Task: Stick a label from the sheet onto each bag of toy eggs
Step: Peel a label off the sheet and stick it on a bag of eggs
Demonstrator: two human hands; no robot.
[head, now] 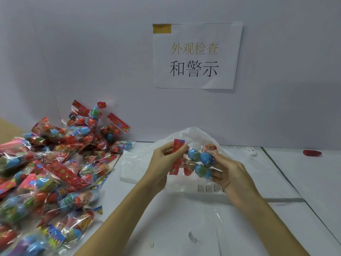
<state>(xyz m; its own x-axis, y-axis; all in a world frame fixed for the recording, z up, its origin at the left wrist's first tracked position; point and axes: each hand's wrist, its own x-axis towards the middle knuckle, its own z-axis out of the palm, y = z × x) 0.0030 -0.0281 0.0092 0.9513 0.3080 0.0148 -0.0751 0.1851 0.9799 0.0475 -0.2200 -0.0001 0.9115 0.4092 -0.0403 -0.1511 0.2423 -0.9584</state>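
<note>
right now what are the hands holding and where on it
Both hold one bag of toy eggs above the table. The left hand pinches its red header card; the right hand grips the clear end around the eggs.

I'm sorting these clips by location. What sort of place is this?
Probably a packing or inspection bench in a small factory. A printed Chinese sign is taped to the wall, a big pile of bagged toy eggs lies on the table, and both hands hold one bag above a label sheet.
</note>
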